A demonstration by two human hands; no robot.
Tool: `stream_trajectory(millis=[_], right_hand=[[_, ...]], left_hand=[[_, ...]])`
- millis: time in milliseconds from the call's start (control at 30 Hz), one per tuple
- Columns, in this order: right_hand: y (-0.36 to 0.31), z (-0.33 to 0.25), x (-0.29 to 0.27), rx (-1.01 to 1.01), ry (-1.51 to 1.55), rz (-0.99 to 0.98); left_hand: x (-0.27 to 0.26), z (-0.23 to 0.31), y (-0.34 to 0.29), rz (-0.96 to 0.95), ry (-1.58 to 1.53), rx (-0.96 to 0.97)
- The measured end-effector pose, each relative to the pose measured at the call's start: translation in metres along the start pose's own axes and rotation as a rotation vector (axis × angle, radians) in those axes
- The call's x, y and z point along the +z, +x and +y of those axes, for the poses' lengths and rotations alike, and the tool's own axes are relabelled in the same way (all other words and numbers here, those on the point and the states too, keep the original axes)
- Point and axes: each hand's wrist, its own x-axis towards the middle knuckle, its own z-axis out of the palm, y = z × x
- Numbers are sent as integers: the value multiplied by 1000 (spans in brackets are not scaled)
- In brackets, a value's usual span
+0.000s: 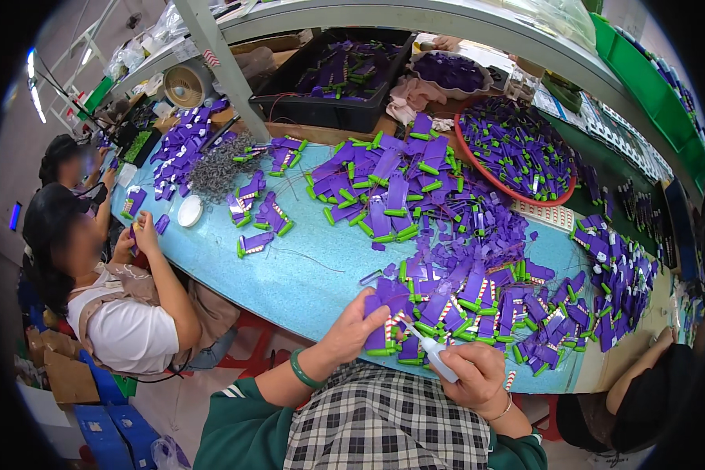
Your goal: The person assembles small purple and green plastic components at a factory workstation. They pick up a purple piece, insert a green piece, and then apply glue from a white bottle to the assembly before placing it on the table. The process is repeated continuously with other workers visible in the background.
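Note:
My left hand (pixel 348 332), with a green bangle on its wrist, grips a flat purple plastic piece with a green end (pixel 377 334) between thumb and fingers. A red-and-white striped strip shows on the piece. My right hand (pixel 479 377) is wrapped round a small white squeeze bottle (pixel 444 362). Its thin nozzle points up and left, close to the right edge of the held piece; whether it touches I cannot tell. Just beyond both hands, many similar purple-and-green pieces (pixel 470 294) lie heaped on the blue tabletop (pixel 282 270).
Behind the heap stand a red basin (pixel 557 203) and a black crate (pixel 321 117), both full of purple parts. A white round lid (pixel 189 211) lies near grey screws or similar small parts (pixel 221 174). A co-worker (pixel 125 313) sits at left; another person's arm (pixel 642 364) is at right.

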Motion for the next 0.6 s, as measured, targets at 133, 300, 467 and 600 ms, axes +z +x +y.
stream_trajectory(millis=[133,300,467,600], right_hand=[[-1,-2,-5,66,-71,-8],[0,0,-5,113,-113,12],[4,-1,-1,139,-133,12],[9,-2,1,144,-124,12]], left_hand=[[18,-2,4,-70,-47,-166],[26,-4,6,-139,9,-93],[22,-8,5,-117,136,18],[21,-10,5,-119,227,50]])
